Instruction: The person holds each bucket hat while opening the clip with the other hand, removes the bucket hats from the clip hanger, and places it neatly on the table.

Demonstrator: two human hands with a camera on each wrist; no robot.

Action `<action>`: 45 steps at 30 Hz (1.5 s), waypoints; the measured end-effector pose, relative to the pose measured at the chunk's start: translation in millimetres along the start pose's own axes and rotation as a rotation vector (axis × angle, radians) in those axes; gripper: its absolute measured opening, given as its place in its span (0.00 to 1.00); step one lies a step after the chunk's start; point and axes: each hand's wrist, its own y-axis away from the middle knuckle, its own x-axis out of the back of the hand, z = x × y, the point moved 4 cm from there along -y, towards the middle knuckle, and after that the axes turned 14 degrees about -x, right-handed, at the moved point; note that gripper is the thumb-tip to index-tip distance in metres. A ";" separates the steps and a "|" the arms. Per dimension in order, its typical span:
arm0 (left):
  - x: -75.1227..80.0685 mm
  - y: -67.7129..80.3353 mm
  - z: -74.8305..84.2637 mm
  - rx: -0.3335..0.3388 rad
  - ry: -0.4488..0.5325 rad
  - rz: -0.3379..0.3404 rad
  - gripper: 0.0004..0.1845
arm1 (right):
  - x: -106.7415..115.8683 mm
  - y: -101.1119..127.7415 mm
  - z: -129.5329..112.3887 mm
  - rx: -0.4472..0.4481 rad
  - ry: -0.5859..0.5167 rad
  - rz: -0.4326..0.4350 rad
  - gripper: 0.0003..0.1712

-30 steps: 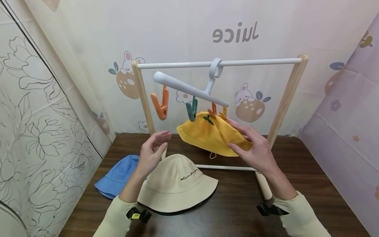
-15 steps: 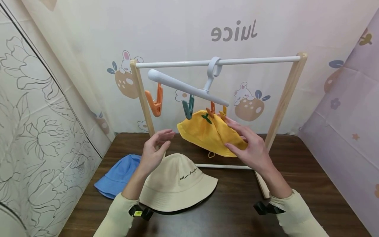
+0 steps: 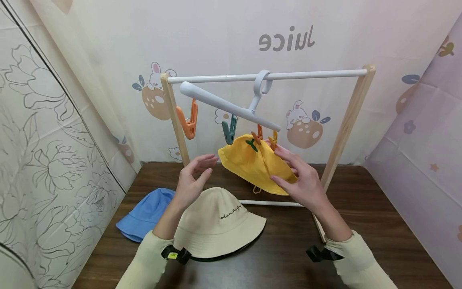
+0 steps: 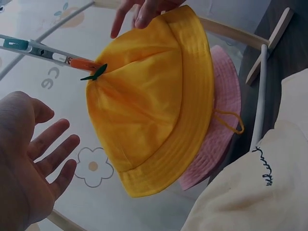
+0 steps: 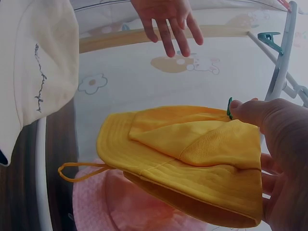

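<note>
A yellow bucket hat (image 3: 249, 164) with a green sprout hangs tilted from the white hanger (image 3: 223, 105), under an orange clip (image 3: 257, 135) and a yellow clip (image 3: 273, 139). My right hand (image 3: 301, 180) holds its right side, thumb on the front and fingers partly hidden behind. Behind it hangs a pink hat (image 4: 224, 96), mostly covered. My left hand (image 3: 195, 178) is raised left of the yellow hat, fingers apart and slightly bent, touching nothing. Further left on the hanger are a teal clip (image 3: 229, 130) and a larger-looking orange clip (image 3: 188, 120).
A beige bucket hat (image 3: 216, 224) with dark lettering lies on the brown table (image 3: 281, 257), below my left hand. Left of it is a blue bucket hat (image 3: 144, 214). The rack has a white top rail (image 3: 310, 75), wooden posts (image 3: 348, 120) and a low crossbar (image 3: 270, 203).
My right hand has shifted left, carrying the yellow hat's right side along. My left hand has drifted right and slightly up. The hanger's left end has swung a little left and up.
</note>
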 end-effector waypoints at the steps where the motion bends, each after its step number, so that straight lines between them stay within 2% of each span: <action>1: -0.4 -1.1 0.3 -0.001 0.002 -0.001 0.21 | -0.3 0.1 -0.1 -0.002 -0.003 -0.003 0.42; 13: -7.7 -11.3 -0.2 -0.027 0.034 -0.019 0.21 | -5.1 -0.2 0.3 0.007 -0.041 -0.024 0.46; 19: -11.4 -14.9 -0.4 -0.045 0.041 -0.030 0.22 | -6.7 0.4 -0.6 -0.005 -0.023 -0.021 0.45; 28: -16.4 -24.8 -6.7 -0.031 0.034 -0.043 0.22 | -9.0 0.9 1.7 -0.006 -0.007 -0.029 0.47; 39: -19.4 -32.9 -7.0 -0.041 0.050 -0.048 0.23 | -10.4 0.6 0.3 -0.015 -0.021 -0.046 0.50; 45: -20.7 -36.6 -6.1 -0.049 0.066 -0.052 0.23 | -10.9 0.2 0.6 -0.029 -0.036 -0.048 0.48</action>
